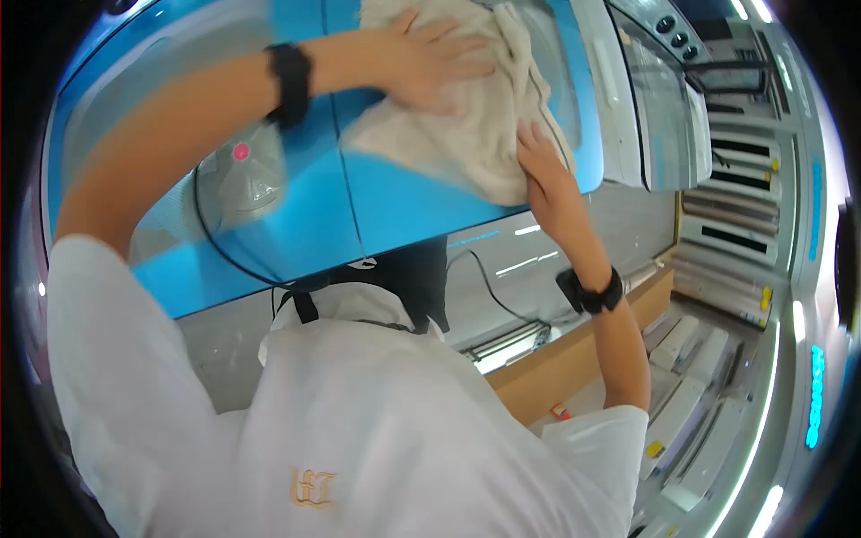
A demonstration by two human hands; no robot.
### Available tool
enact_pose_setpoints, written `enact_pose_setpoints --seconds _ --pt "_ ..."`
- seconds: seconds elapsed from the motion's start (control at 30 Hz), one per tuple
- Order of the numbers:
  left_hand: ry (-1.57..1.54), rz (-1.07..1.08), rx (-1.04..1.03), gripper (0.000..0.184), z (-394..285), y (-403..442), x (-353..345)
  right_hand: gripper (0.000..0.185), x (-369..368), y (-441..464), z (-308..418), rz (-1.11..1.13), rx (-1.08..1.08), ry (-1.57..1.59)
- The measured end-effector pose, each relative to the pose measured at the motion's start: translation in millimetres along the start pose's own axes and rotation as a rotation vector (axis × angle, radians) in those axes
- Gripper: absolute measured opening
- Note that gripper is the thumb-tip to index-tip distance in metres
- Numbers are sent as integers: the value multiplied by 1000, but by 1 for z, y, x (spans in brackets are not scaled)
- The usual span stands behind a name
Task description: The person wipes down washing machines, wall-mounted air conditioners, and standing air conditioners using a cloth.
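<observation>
A beige cloth (448,134) lies bunched and folded over the blue top (305,193) of a machine with see-through lids, which looks like a washing machine. My left hand (435,67) rests palm down on the cloth, its fingers spread; it is slightly blurred. At the cloth's right edge, my right hand (549,175) touches it with the fingers stretched out over the fabric. Part of that hand's thumb side is hard to make out. Both wrists wear black bands.
Beside the blue top stands a white machine (619,99) with dark knobs. A clear lid part with a pink spot (240,152) lies under my left forearm. A black cable (220,247) hangs at the front edge. White air-conditioner units (686,421) and a cardboard strip (574,359) are at right.
</observation>
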State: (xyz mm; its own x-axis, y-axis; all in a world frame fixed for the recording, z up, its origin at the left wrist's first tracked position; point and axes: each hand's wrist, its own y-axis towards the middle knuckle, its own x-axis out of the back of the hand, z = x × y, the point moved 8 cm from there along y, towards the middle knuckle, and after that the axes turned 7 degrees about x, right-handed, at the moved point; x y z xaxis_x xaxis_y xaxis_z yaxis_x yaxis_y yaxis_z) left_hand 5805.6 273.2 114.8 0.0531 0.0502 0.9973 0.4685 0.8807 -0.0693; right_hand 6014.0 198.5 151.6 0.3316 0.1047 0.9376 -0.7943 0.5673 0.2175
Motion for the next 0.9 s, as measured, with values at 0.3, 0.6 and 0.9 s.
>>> enact_pose_setpoints --seconds 0.3,0.6,0.9 --pt "-193 67 258 79 50 -9 32 57 -34 134 -67 -81 106 -147" --pt "-112 -108 247 68 91 -137 -12 55 -46 117 -1 223 478 -127" --pt "-80 -93 451 72 151 -125 -17 43 -113 265 75 276 287 5"
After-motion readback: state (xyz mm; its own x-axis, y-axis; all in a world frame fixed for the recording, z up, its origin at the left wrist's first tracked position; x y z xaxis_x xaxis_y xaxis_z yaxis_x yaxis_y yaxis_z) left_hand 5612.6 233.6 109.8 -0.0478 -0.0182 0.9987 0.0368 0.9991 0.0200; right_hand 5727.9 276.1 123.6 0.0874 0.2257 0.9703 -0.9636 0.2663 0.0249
